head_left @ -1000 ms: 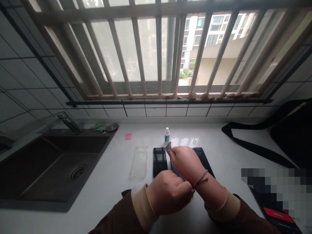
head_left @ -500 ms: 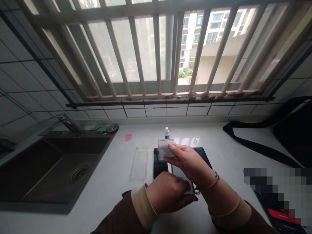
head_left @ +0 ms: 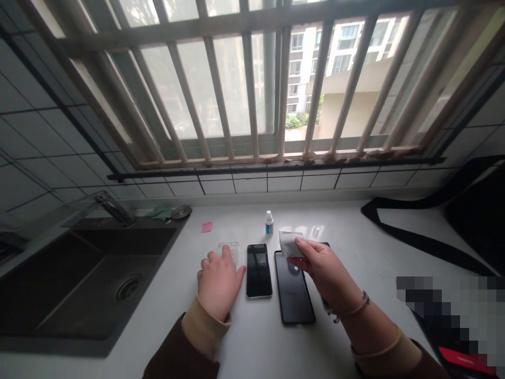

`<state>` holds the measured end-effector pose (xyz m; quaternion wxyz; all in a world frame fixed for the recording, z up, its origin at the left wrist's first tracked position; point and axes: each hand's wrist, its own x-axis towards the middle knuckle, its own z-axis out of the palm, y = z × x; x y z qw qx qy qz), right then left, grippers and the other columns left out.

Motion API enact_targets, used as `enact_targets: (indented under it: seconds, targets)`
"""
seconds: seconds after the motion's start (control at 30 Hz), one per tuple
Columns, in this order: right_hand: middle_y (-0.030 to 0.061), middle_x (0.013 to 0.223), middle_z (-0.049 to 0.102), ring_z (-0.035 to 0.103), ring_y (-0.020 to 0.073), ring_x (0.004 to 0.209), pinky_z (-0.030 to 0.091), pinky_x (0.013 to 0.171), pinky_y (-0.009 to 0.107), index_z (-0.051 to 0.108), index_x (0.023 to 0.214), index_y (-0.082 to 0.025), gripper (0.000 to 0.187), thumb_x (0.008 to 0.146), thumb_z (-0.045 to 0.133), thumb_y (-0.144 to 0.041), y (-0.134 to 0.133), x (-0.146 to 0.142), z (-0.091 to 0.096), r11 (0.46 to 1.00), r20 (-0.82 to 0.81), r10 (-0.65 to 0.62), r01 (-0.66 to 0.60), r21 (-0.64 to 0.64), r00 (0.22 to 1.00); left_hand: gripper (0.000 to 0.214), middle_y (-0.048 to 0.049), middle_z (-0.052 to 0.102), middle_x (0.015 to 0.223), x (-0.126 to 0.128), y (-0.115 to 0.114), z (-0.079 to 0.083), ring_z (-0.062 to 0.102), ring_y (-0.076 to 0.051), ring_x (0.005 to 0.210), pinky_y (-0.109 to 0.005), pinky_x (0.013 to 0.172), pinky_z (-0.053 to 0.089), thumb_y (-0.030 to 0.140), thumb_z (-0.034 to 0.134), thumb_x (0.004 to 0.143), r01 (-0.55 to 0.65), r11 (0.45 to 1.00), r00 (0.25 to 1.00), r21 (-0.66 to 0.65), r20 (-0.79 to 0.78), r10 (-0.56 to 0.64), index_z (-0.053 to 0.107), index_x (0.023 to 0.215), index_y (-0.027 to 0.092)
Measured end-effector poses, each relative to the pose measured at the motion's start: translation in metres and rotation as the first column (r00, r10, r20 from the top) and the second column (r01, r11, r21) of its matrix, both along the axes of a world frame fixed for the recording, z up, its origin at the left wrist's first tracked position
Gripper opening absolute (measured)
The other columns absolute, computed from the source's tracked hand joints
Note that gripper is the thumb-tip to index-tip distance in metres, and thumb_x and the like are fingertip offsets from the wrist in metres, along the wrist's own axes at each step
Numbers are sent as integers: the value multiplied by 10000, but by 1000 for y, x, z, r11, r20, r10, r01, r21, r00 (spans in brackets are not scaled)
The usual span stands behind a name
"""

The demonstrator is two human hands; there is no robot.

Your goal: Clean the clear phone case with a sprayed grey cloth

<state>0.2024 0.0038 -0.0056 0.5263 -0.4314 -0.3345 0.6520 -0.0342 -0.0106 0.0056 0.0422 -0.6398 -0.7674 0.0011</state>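
Observation:
My left hand [head_left: 219, 281] rests over the clear phone case [head_left: 233, 251], its fingers spread and covering most of it. My right hand [head_left: 325, 263] pinches a folded pale grey cloth [head_left: 289, 243] between thumb and fingers, raised above the counter. Between the two hands lies a phone [head_left: 259, 273] with a dark screen facing up. To its right, partly under the cloth and right hand, is a black phone case [head_left: 295, 302]. Another dark flat item shows only in part behind my right hand. A small white bottle [head_left: 269, 225] with a blue label stands upright behind the phone.
On the left is a dark sink [head_left: 98, 289] with a tap [head_left: 114, 208]. A pink sticky note [head_left: 206, 227] and a small clear piece [head_left: 316, 231] lie on the white counter [head_left: 244, 347]. A black strap [head_left: 418, 237] curves in from the right.
My left hand has let go of the black phone case and moved left onto the clear case. The right hand has shifted right with the cloth, and the phone is now uncovered.

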Motion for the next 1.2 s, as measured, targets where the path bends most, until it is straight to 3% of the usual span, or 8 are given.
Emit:
enact_targets:
  seconds: [0.43,0.67,0.73,0.8,0.87,0.9,1.0,1.2]
  targets:
    - [56,942,803,721,226,860,612,879,385,814,921,-222,462,692,907,-613,8,-7,-28,980,6,-200,200,15,980,561,-243,623,1117,-14,13,-2,676,-423,1058,-447,887,511,339,706,865,-31,999,993,-18,111,33,523,1325,75]
    - [63,1120,783,724,220,951,584,865,349,760,1137,-244,522,759,885,-582,2,-8,-22,997,22,-59,58,60,998,829,-208,620,1173,-19,23,-2,683,-373,1083,-469,953,540,398,741,830,-61,981,900,184,436,-25,380,1492,52]
    - [70,1122,780,717,215,938,573,850,340,775,1135,-235,508,771,876,-575,0,-10,-19,999,3,-14,14,41,1000,899,-121,629,1088,-17,24,1,699,-306,979,-458,911,580,468,788,807,-107,980,690,165,722,-46,369,1515,106]
    - [80,1090,784,704,219,937,566,840,340,804,1083,-218,470,778,867,-570,-3,-11,-15,1000,-7,16,-16,24,1000,842,-36,612,973,-13,23,3,676,-200,770,-404,787,626,437,829,795,-83,997,226,7,974,12,415,1475,162]
    - [88,1064,787,692,231,956,566,842,348,825,1011,-206,421,780,865,-556,-5,-12,-11,999,-10,32,-31,22,999,716,0,613,926,-7,19,6,630,-122,665,-358,746,645,326,854,802,49,990,-243,-130,960,138,482,1397,190]
    - [91,1065,788,689,238,976,568,855,356,829,991,-203,399,781,866,-541,-6,-12,-9,999,-18,37,-37,26,999,657,5,622,917,-3,17,6,626,-102,650,-341,749,650,264,856,808,105,982,-375,-159,908,187,508,1360,188]
    - [99,1089,791,694,257,1027,575,904,383,830,977,-198,357,786,866,-497,-8,-12,-6,998,-75,57,-54,37,996,546,5,648,882,5,13,8,664,-94,676,-294,773,651,123,810,838,170,972,-554,-164,800,232,545,1313,176]
    - [108,1136,797,727,260,1050,580,967,410,811,1031,-199,386,803,851,-509,-9,-16,-4,998,-179,69,-68,13,981,632,-135,759,1110,11,11,7,761,-146,873,-247,810,604,78,591,933,221,971,-714,-92,663,226,428,1528,215]
